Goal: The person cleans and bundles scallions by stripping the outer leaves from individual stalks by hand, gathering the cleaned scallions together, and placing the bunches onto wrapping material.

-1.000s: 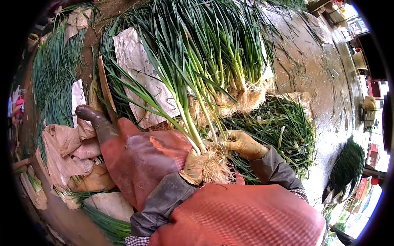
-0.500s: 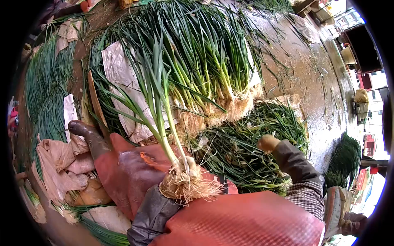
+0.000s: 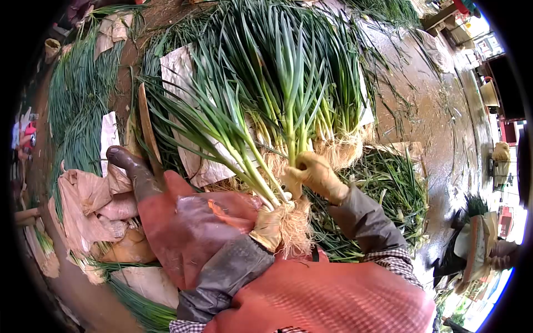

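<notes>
My left hand [image 3: 268, 228], in a yellowish glove, is wrapped round the white lower stems of a green onion bunch [image 3: 252, 175], whose pale roots [image 3: 296, 227] hang beside it over the red apron. My right hand [image 3: 316, 176], gloved too, has its fingers closed at the lower stem of another green onion [image 3: 290, 130], just right of the held bunch. Behind both hands lies a large row of green onions [image 3: 266, 72] with its roots towards me.
A heap of loose leaves [image 3: 388, 188] lies right of my right arm. Pale sacking [image 3: 89, 200] and more green onions [image 3: 83, 105] are at the left. A curved brown strip [image 3: 147, 125] stands near the boot [image 3: 130, 165]. Someone's leg and shoe [image 3: 482, 247] show at far right.
My right hand has come back from the leaf heap to the stems, where another green onion now stands beside the bunch. The person's shoe at far right came into view.
</notes>
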Demonstrator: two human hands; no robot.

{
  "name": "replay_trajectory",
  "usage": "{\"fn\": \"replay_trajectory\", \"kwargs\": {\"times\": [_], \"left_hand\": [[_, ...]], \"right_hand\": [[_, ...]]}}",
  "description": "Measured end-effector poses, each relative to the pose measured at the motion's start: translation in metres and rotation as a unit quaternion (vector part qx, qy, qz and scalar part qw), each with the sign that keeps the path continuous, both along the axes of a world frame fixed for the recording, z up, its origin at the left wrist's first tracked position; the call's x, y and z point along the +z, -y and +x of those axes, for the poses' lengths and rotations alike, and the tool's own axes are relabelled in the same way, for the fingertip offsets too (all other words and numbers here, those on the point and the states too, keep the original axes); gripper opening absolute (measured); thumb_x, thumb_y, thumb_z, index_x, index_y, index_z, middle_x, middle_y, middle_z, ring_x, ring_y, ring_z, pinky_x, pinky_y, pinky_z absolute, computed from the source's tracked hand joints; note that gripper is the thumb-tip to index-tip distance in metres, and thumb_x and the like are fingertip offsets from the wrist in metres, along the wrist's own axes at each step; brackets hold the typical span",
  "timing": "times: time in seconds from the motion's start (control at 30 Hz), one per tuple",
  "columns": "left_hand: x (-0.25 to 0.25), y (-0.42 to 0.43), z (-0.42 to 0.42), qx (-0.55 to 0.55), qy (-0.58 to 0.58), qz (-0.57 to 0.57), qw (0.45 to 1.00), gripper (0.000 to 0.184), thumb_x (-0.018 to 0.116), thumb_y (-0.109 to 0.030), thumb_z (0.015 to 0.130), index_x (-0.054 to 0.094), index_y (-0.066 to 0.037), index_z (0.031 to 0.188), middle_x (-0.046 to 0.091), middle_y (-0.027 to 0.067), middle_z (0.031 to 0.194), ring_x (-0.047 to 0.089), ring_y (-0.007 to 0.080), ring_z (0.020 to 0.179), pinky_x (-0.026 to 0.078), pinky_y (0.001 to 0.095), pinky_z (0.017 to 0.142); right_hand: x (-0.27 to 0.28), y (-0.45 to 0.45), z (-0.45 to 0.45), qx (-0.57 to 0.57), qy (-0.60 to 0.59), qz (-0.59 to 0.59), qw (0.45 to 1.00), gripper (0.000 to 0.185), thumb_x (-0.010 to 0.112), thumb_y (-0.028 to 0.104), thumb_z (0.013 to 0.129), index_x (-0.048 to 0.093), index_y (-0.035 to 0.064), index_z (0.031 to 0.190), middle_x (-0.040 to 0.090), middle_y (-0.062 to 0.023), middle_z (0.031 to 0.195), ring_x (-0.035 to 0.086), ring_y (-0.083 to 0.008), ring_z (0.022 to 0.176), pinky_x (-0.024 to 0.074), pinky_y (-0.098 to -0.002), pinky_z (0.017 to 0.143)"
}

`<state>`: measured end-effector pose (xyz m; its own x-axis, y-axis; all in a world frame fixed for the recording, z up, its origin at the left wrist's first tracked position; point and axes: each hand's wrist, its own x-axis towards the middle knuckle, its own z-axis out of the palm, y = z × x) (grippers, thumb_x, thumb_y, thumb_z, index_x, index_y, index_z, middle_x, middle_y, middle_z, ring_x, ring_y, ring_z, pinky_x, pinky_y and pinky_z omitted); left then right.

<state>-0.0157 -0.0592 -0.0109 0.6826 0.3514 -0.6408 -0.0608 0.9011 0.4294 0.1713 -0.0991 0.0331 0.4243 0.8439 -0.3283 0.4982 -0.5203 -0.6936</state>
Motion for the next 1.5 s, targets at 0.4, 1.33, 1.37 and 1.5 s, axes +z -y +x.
{"fn": "replay_trajectory", "kwargs": {"times": [0.4,1.33,1.37,1.5], "left_hand": [[0.007,-0.013,-0.010,-0.018,0.033,-0.071,0.997,0.021,0.058,0.000,0.082,0.058,0.005,0.102,0.062,0.0114,0.082,0.062,0.0216,0.066,0.055,0.0304,0.055],[0.022,-0.006,-0.054,-0.074,0.056,-0.094,0.991,0.032,0.051,-0.002,0.087,0.051,0.007,0.117,0.063,0.0154,0.100,0.063,0.0252,0.089,0.057,0.0363,0.075],[0.018,-0.006,-0.052,-0.076,0.059,-0.094,0.991,0.032,0.051,-0.002,0.087,0.051,0.007,0.117,0.063,0.0154,0.100,0.063,0.0252,0.089,0.057,0.0363,0.075],[0.007,-0.003,-0.058,-0.063,0.082,-0.175,0.979,0.040,0.049,-0.010,0.086,0.049,0.010,0.120,0.062,0.0222,0.105,0.063,0.0315,0.092,0.053,0.0432,0.085]], "right_hand": [[-0.042,0.018,-0.015,-0.303,-0.288,0.119,0.900,0.045,0.053,0.010,0.089,0.040,-0.0030,0.131,0.062,-0.0126,0.103,0.051,-0.0078,0.062,0.0415,-0.0173,0.049],[0.069,0.054,-0.040,-0.033,-0.355,-0.015,0.934,0.068,0.062,0.029,0.089,0.029,-0.0001,0.141,0.060,-0.0056,0.080,0.050,-0.0077,0.060,0.0424,-0.0200,0.051],[0.042,0.047,-0.043,-0.014,-0.396,-0.036,0.917,0.056,0.064,0.028,0.088,0.045,-0.0014,0.132,0.058,-0.0031,0.077,0.047,-0.0065,0.056,0.0395,-0.0209,0.049],[0.053,0.047,-0.052,-0.041,-0.409,-0.042,0.911,0.027,0.061,0.026,0.090,0.065,-0.0003,0.095,0.064,-0.0021,0.074,0.046,-0.0051,0.050,0.0395,-0.0203,0.047]]}}
